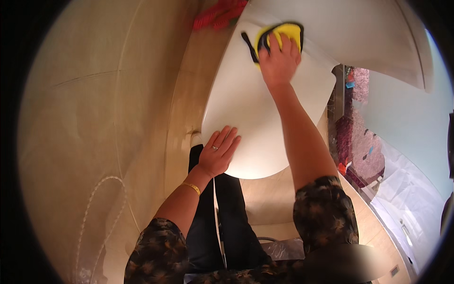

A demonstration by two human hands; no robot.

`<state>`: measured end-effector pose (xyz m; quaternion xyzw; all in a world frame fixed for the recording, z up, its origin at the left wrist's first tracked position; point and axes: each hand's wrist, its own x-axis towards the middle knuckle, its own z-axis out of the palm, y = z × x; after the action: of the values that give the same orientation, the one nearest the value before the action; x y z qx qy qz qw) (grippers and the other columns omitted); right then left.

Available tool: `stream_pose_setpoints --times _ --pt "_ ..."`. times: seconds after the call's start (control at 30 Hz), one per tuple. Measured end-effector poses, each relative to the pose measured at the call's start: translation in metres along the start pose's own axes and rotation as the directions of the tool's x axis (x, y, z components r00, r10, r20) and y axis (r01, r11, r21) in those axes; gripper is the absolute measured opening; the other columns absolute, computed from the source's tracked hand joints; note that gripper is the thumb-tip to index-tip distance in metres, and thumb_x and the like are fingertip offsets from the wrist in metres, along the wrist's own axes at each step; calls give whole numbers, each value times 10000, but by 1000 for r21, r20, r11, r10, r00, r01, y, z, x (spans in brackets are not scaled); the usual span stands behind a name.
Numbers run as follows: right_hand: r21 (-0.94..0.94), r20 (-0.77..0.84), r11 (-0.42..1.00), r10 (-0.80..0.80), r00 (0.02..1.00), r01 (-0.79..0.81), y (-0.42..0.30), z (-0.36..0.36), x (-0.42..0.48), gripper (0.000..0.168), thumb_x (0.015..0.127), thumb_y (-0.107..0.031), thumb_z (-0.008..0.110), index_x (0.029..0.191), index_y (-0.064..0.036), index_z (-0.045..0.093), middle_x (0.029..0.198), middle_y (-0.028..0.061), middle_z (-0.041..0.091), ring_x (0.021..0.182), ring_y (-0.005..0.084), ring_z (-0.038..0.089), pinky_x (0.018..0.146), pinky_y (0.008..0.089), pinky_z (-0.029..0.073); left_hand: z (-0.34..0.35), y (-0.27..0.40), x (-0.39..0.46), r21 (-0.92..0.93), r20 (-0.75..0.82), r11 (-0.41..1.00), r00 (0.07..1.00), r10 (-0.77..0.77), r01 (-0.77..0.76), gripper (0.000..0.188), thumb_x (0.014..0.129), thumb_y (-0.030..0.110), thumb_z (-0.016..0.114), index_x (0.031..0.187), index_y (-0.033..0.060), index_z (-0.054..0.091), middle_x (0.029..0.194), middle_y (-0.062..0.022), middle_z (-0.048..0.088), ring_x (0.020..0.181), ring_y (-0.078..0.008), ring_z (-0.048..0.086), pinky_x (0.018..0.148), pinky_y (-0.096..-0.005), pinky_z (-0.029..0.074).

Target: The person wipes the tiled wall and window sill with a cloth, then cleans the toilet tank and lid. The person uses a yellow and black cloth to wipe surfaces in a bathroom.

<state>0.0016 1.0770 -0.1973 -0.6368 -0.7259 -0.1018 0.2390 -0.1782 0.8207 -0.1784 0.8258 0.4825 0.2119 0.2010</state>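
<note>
A yellow cloth with a black border lies bunched under my right hand, whose fingers are bent over it. The cloth touches the far part of a smooth white lid, seemingly a toilet lid; a dark strip of its border sticks out to the left. My left hand, with a ring on one finger and a yellow band at the wrist, rests flat on the lid's near left edge, fingers slightly apart and holding nothing. What lies under the cloth is hidden.
A white rounded body, perhaps the tank, rises behind the lid. Beige tiled wall stands at left, with a braided loop low on it. Pink-red items lie beyond the lid. A translucent plastic sheet is at right.
</note>
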Motion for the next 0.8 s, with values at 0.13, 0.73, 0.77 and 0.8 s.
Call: stream_pose_setpoints --times 0.13,0.73,0.77,0.8 --pt "136 73 974 -190 979 179 -63 9 -2 394 739 -280 670 1127 -211 669 1269 61 536 1279 369 414 1020 553 346 2 -6 -3 -10 -43 1000 999 24 -24 367 871 81 577 1233 66 636 1421 -117 534 1334 -303 490 1103 -439 371" --pt "608 705 498 22 709 -619 -146 -131 -152 562 716 -55 623 1272 -7 556 1308 212 541 1201 424 499 1029 445 426 -51 -5 -11 -963 267 -253 464 -845 94 522 1025 240 500 1482 54 331 1355 -81 501 1170 -166 523 990 -321 429" --pt "665 611 648 -186 770 -371 -152 -130 -151 588 715 -76 626 1288 18 532 1314 229 532 1222 443 485 1046 465 409 -51 -9 -8 -950 266 -312 501 -823 -8 536 1020 251 512 1481 48 328 1361 -85 496 1184 -168 520 1005 -328 423" --pt "694 619 643 -301 726 -324 -156 -132 -137 586 726 -54 621 1301 0 522 1343 227 492 1239 431 462 1055 452 395 -48 -16 -5 -935 288 -353 485 -826 -45 490 1016 239 519 1440 37 377 1321 -84 525 1145 -164 543 976 -320 442"
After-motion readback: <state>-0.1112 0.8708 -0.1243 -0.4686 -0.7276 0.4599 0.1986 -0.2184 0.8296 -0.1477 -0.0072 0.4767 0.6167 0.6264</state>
